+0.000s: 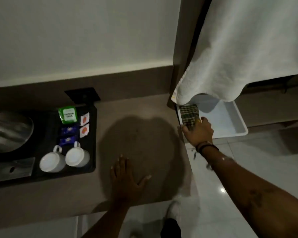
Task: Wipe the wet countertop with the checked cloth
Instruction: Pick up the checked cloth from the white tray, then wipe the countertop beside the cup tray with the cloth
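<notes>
The brown countertop (141,107) spans the middle of the view, dim under a large shadow. My left hand (127,181) lies flat on it near the front edge, fingers spread, holding nothing. Off the counter's right end, the checked cloth (189,114) sits folded at the left edge of a white tray (237,121). My right hand (199,131) reaches over the counter's end and its fingers close on the cloth's near end.
A black tray (91,138) on the left holds two upturned white cups (64,158), sachets (68,115) and a steel kettle (9,129). A white towel (239,57) hangs over the white tray. White floor tiles (248,169) lie to the right.
</notes>
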A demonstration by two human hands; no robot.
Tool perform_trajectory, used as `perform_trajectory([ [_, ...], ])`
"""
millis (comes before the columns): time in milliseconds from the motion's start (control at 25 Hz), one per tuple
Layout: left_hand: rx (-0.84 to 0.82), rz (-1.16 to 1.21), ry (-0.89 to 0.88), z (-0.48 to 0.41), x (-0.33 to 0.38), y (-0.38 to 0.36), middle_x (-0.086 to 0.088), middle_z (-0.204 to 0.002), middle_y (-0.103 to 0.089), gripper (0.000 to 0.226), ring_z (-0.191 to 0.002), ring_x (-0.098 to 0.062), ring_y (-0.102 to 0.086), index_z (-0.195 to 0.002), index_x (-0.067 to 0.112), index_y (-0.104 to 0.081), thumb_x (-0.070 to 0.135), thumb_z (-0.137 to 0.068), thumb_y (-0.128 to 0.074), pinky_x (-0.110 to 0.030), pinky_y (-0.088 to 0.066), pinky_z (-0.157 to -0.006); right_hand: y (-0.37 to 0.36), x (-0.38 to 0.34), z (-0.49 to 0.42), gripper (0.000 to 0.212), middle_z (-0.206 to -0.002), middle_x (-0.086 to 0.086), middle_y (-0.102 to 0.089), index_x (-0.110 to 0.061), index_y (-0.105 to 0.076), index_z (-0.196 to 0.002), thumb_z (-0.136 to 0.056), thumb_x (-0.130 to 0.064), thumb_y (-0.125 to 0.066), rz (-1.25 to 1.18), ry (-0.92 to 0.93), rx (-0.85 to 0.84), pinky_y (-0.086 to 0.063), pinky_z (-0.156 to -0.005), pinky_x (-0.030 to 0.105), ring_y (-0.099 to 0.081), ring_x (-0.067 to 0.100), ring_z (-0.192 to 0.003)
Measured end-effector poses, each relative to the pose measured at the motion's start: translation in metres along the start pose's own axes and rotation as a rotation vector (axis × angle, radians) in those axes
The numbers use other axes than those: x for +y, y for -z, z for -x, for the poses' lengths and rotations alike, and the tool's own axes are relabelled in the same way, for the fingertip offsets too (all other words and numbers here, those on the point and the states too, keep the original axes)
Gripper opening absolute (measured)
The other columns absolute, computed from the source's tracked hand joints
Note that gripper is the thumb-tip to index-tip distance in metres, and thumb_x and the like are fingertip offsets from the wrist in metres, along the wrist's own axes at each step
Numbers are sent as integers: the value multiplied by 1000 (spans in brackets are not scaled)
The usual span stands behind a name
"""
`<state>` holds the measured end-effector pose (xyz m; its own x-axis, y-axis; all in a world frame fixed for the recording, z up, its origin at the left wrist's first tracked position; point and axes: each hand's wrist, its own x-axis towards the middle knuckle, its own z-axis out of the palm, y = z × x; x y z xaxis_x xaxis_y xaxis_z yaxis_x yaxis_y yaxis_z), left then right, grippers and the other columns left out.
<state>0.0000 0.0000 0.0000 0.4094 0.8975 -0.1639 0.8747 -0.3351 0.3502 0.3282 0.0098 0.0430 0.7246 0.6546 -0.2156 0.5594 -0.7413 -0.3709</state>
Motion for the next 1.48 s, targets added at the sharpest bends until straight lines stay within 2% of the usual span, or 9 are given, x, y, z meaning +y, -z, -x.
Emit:
perform_trajectory([
  [240, 89, -34, 6, -9, -10, -14, -29, -157, -40, 110, -142, -46, -41, -148, -3, -48, 83, -80, -53, -67, -25, -117, -30, -2, -103, 87, -156, 20, -37, -11, -36, -155, -88, -62, -59, -69, -335, -119, -33, -117, 54, -39, 44, -143],
  [480, 74, -37, -18, -10, -9, -15, -29, -161, -34, 112, -149, -44, -31, -155, -1, -36, 82, -81, -54, -65, -18, -121, -56, 6, -150, 111, -171, 13, -24, -10, -9, -165, -83, -55, -68, -191, -578, -219, -26, -126, 42, -30, 33, -156],
  [640, 111, -28, -46, -6, -12, -21, -28, -163, -31, 111, -151, -43, -26, -156, 1, -33, 80, -83, -54, -63, -15, -123, -55, 14, -166, 61, -160, 22, -43, 3, -40, -154, -103, -25, -58, -509, -549, -280, -35, -116, 39, -43, 36, -148],
  [800, 88, -55, -16, -9, -14, -21, -28, -160, -36, 113, -147, -43, -35, -153, 0, -40, 87, -82, -51, -64, -22, -121, -20, 4, -144, 48, -127, 13, -71, -5, -66, -129, -89, -31, -77, -679, -468, -271, -53, -109, 50, -67, 35, -118],
  [920, 93, -17, -5, -11, -14, -22, -24, -161, -36, 113, -146, -40, -36, -153, 4, -44, 92, -82, -45, -64, -24, -118, 18, -6, -114, 22, -105, 18, -74, -9, -71, -96, -87, -27, -79, -739, -345, -175, -62, -93, 51, -68, 30, -91],
  [1040, 42, -33, -6, -9, -16, -17, -21, -164, -32, 112, -147, -38, -34, -152, 5, -43, 90, -79, -47, -63, -23, -119, 60, -10, -60, 18, -94, 14, -77, -12, -71, -85, -82, -25, -84, -826, -330, -128, -65, -67, 40, -72, 32, -85],
  [1120, 9, -18, -11, -8, -13, -15, -23, -163, -35, 108, -145, -40, -37, -149, 4, -47, 84, -77, -54, -61, -23, -120, 69, -12, -20, 16, -98, 16, -78, -14, -72, -86, -83, -25, -84, -719, -283, -62, -65, -78, 45, -74, 35, -93],
  [1280, -50, 108, -73, -4, -21, 3, -25, -161, -37, 102, -146, -44, -38, -148, 2, -52, 75, -77, -51, -62, -25, -120, 42, -42, 85, 29, -113, 16, -74, -10, -71, -112, -93, -32, -68, 98, -91, 79, -54, -79, 35, -72, 39, -102],
  [1480, 42, 147, -425, 0, -93, 34, -29, -147, -53, 84, -134, -47, -50, -140, -2, -56, 58, -83, -67, -60, -39, -111, -48, -106, 197, 52, -124, 2, -73, -26, -67, -126, -88, -61, -66, 316, 45, -240, -60, -88, 36, -72, 26, -109],
])
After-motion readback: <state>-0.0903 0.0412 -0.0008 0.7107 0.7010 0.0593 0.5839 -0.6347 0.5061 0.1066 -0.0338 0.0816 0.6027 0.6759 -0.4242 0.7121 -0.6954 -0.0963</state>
